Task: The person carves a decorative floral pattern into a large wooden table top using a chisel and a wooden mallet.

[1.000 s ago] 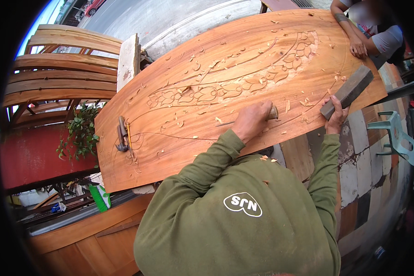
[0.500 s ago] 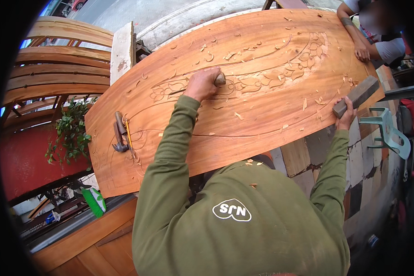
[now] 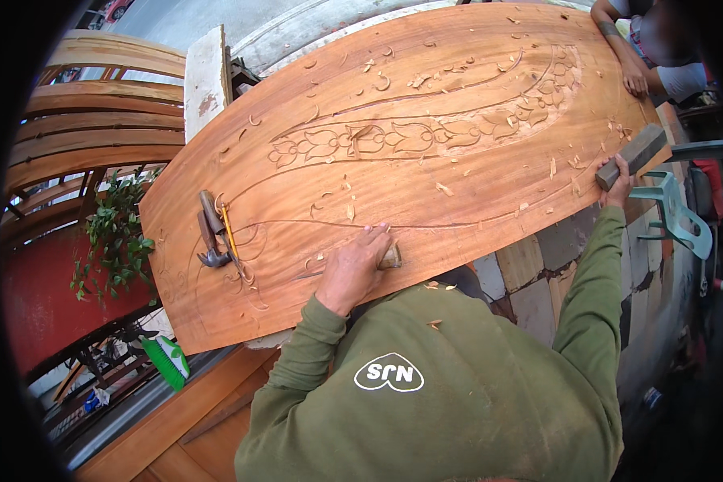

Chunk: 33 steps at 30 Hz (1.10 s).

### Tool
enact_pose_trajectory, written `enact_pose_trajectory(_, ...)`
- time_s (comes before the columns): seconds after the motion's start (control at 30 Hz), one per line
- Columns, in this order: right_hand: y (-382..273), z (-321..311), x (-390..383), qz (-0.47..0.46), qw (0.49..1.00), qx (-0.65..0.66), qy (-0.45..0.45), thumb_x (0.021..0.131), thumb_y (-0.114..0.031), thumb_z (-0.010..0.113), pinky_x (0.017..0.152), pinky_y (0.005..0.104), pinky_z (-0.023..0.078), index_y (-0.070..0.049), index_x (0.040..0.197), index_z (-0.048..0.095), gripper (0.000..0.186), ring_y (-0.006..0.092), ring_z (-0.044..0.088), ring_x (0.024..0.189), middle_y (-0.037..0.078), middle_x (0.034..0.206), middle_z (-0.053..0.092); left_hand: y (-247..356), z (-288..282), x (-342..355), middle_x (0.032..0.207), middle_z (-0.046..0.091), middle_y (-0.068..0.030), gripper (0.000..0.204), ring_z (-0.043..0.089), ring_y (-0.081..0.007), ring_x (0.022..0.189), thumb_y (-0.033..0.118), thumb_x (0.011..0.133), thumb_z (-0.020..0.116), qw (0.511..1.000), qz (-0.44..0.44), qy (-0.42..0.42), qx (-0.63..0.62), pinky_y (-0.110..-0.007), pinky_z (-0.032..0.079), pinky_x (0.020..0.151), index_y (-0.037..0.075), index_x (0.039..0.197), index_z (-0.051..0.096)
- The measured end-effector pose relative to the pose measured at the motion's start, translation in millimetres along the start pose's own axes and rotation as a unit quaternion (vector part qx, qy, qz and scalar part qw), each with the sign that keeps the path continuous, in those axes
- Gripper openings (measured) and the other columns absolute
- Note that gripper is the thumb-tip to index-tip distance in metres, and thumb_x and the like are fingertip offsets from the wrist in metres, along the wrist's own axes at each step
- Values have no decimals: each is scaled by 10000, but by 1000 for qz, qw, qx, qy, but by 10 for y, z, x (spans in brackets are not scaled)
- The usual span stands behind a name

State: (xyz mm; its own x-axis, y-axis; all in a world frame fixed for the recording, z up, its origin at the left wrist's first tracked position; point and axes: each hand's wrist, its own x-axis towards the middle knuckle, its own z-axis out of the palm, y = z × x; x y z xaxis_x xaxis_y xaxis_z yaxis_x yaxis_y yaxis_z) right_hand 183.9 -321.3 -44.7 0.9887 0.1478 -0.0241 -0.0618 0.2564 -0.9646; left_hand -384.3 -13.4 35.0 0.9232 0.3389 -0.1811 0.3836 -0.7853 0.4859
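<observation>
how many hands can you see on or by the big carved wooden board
3: left hand gripping a wooden-handled chisel near edge; right hand holding a grey block mallet; another person's hand far right.

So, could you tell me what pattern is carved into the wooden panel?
A flower-and-leaf vine band on the reddish-brown wooden panel, seen in the head view.

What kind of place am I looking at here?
Likely an open-air woodcarving workshop: a big carved panel strewn with chips, spare tools lying on it, and curved wooden parts stacked beside a street.
</observation>
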Motion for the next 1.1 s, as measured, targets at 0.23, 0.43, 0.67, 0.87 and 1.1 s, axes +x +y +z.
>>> enact_pose_trajectory(0.23,-68,70,0,16,1000,2,-17,891,-138,794,639,402,624,2,1146,592,355,239,698,739,108,924,647,-318,-442,894,1453,642,-182,679,642,-420,1296,-14,791,725,964,-43,256,58,-491,609,981,148,1443,621)
enact_pose_trajectory(0.43,15,132,-26,-16,1000,5,5,891,-151,804,646,395,631,4,1154,589,374,231,701,748,102,921,648,-611,-410,1528,1337,662,-216,508,623,-444,1261,-8,800,673,984,-146,84,52,-541,575,1001,87,1299,648)
enact_pose_trajectory(0.67,55,78,-4,-40,999,21,7,879,-143,815,647,373,639,3,1145,589,378,220,706,749,107,925,657,246,393,689,1393,623,-345,733,589,-514,1330,28,782,718,990,8,118,77,-481,545,1109,80,1495,561)
enact_pose_trajectory(0.87,-108,266,-161,-51,998,3,23,889,-197,814,631,373,620,-8,1117,599,367,222,696,704,102,877,663,1368,65,622,1162,675,-130,688,707,-376,984,98,829,766,971,203,-56,-110,-482,587,776,117,1488,567)
enact_pose_trajectory(1.1,-94,135,-83,-7,1000,-5,14,899,-162,799,647,404,603,-1,1134,579,360,235,684,756,108,924,634,1111,193,1261,832,558,-58,505,631,-261,723,217,829,797,904,394,133,-96,-412,509,635,143,1315,681)
